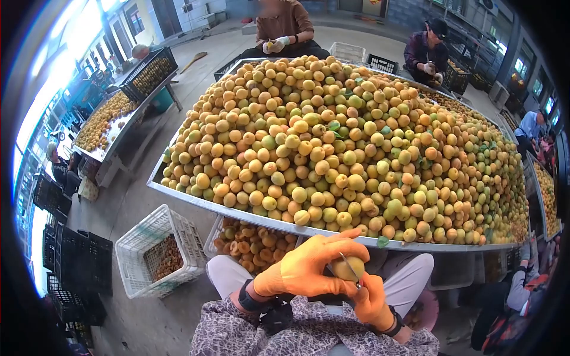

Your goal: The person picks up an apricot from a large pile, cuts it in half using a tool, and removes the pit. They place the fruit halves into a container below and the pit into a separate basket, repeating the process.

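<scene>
In an orange glove, my left hand [312, 265] is closed around a yellow apricot [350, 268], held above my lap. My right hand [373, 301], gloved the same way, grips a small knife [348, 264]. Its thin blade lies across the apricot, and the handle is mostly hidden in my fingers. Right beyond both hands, a big metal-edged table [237, 212] bears a heap of whole apricots [309, 142], with a few green leaves among them. Below its near edge, a crate holds halved apricots [252, 242].
A white plastic crate [133, 270] with dark pits in its bottom stands on the floor at left. Black crates [77, 261] are stacked farther left. Two people [285, 29] sit across the table. Another fruit table [107, 127] stands at upper left. A pink tub [428, 308] is by my right leg.
</scene>
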The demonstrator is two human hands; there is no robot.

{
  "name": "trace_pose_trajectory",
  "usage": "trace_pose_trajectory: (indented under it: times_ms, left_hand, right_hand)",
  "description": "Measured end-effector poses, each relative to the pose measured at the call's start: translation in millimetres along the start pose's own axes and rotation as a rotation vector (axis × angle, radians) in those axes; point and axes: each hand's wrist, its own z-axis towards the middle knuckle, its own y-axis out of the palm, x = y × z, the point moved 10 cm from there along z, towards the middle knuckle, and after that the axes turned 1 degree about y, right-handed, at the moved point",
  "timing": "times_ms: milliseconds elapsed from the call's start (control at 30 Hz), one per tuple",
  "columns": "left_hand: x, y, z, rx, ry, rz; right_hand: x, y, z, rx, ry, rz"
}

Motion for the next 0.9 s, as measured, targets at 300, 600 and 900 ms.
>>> trace_pose_trajectory:
  times_ms: [300, 600, 900]
  left_hand:
    - [-16.0, 31.7, -21.7, 0.262, -0.143, -0.843]
    - [13.8, 6.7, -8.5, 0.003, 0.006, 0.192]
    - [-4.9, 4.7, -22.1, 0.127, -0.141, -0.424]
  right_hand:
    - [-30.7, -12.3, -9.4, 0.317, -0.415, -0.074]
    - [-22.2, 1.5, -4.8, 0.195, -0.227, 0.078]
    - [-23.1, -7.0, -3.2, 0.093, -0.276, -0.04]
